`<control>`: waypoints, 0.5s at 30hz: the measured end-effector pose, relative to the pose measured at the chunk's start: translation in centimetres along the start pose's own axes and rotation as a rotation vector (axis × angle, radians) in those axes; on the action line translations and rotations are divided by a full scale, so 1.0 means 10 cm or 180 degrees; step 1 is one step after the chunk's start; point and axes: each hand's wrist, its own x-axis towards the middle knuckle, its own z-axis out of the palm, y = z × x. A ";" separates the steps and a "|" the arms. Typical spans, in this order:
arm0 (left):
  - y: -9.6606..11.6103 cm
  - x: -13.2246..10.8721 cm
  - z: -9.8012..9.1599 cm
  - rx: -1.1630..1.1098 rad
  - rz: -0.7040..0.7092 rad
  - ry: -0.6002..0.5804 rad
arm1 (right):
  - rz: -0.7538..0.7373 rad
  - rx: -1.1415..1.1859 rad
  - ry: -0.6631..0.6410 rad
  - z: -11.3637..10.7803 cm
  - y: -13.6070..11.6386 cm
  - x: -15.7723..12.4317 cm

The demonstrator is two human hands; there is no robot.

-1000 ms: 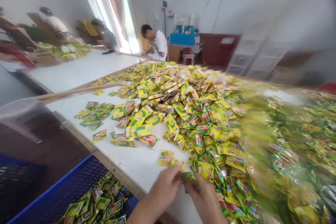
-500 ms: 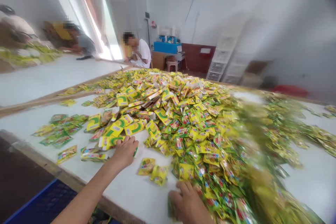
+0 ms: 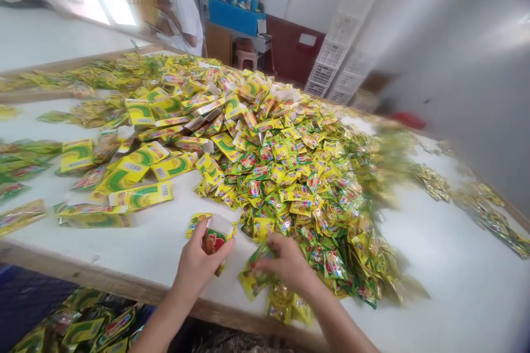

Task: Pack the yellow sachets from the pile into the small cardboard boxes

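Note:
My left hand [image 3: 201,253] is wrapped round a small open carton [image 3: 217,234], its white flap up and its printed red and green side showing. A yellow packet [image 3: 195,223] lies just behind that hand. Close by on the right, my right hand [image 3: 285,259] pinches green and yellow packets [image 3: 255,273] above the white table [image 3: 136,253]. Beyond both hands spreads a large heap of small packets [image 3: 290,176]. Flat yellow cartons [image 3: 141,196] lie at the heap's left side.
A blue crate [image 3: 16,292] holding packets [image 3: 83,331] stands below the table's front edge. Across the table sits a person in a white shirt [image 3: 188,14]. White crates [image 3: 327,66] are stacked by the wall. More packets [image 3: 20,160] lie at the far left.
My left hand has moved from the yellow cartons towards the front and now holds an open carton. My right hand has picked up packets beside it. The view has tilted down and come closer.

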 end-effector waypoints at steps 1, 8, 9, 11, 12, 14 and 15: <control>-0.04 -0.05 0.05 -0.0021 -0.0059 -0.0053 | 0.0008 -0.0189 0.0055 0.11 0.00 -0.02; -0.20 -0.15 0.05 0.0256 -0.0096 -0.0061 | 0.0058 -0.1621 0.0365 0.45 0.06 -0.16; -0.20 -0.15 0.04 0.0253 -0.0074 -0.0022 | 0.0035 -0.1541 0.0254 0.42 0.08 -0.15; -0.20 -0.15 0.03 0.0200 -0.0077 0.0082 | 0.0033 -0.1184 0.0029 0.31 0.11 -0.13; -0.20 -0.15 0.02 0.0166 -0.0092 0.0116 | 0.0038 -0.0962 -0.0077 0.22 0.11 -0.12; -0.22 -0.16 0.02 0.0084 -0.0139 0.0098 | -0.0135 -0.0649 -0.0386 0.00 0.06 -0.09; -0.23 -0.17 0.01 0.0034 -0.0171 0.0049 | -0.0349 -0.0626 -0.0580 -0.12 0.01 -0.07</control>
